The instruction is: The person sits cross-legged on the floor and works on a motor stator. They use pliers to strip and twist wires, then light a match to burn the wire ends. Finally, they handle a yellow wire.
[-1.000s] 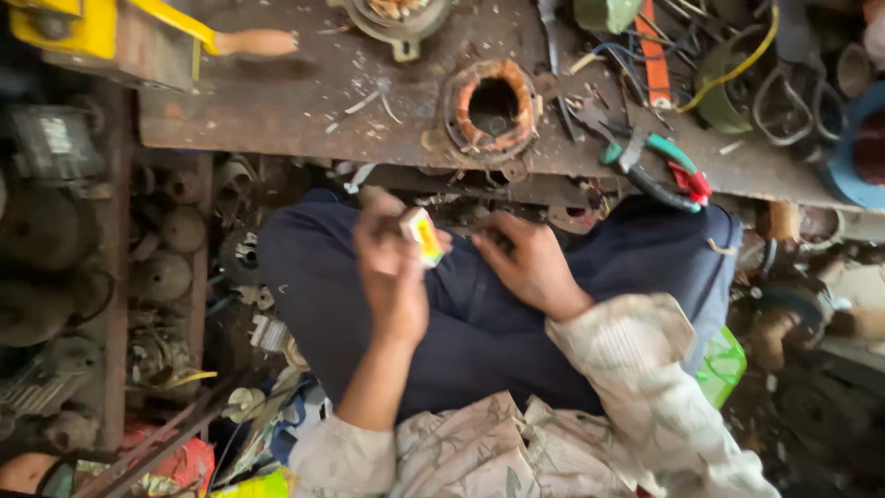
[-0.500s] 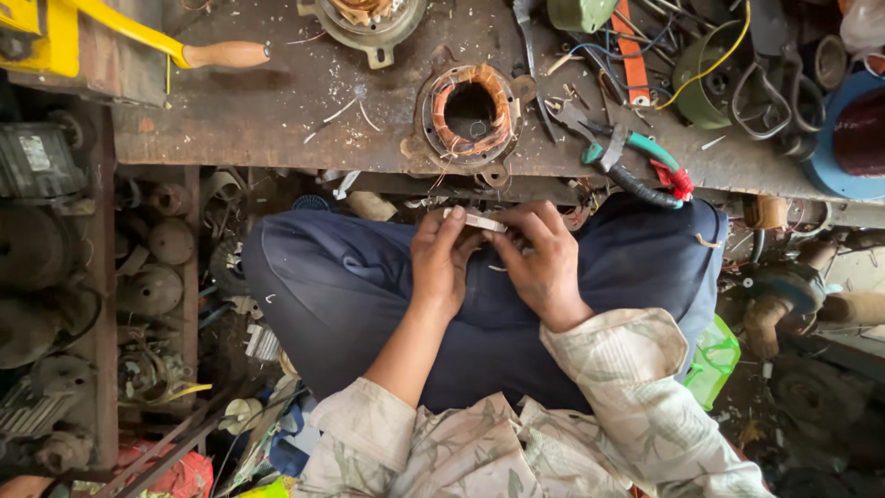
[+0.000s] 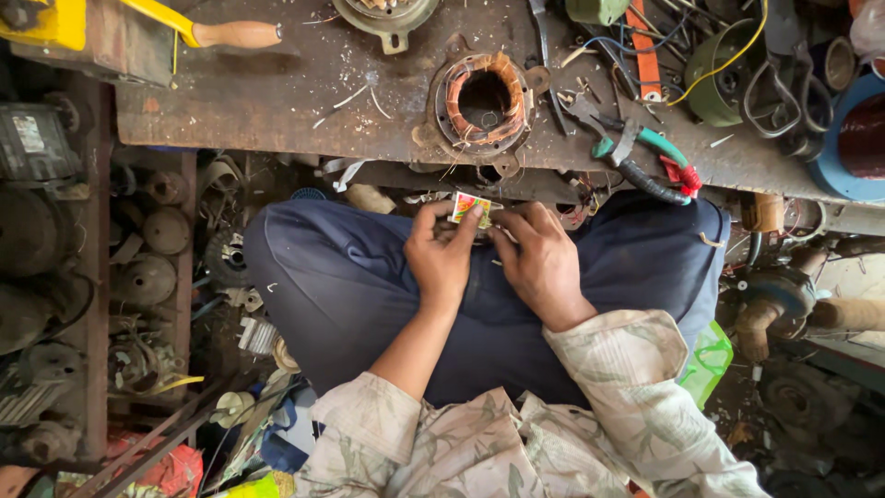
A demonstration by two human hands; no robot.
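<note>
Over my lap, both hands meet on a small colourful box (image 3: 474, 208), about matchbox size. My left hand (image 3: 442, 254) pinches its left side with thumb and fingers. My right hand (image 3: 539, 260) touches its right end with the fingertips. Just beyond them, on the worn metal workbench (image 3: 277, 101), lies a motor stator with copper windings (image 3: 484, 100). My legs in dark blue trousers (image 3: 350, 295) are crossed below the bench edge.
Green-and-red handled pliers (image 3: 650, 166) lie right of the stator. A wooden-handled tool (image 3: 235, 35) and another motor part (image 3: 385, 17) sit at the back. Wires, rings and a blue spool (image 3: 853, 138) crowd the right. Old motors and scrap (image 3: 55, 240) fill the left floor.
My left hand carried the small box from the left of my lap to the middle. My right hand came up to meet it, and both now hold it.
</note>
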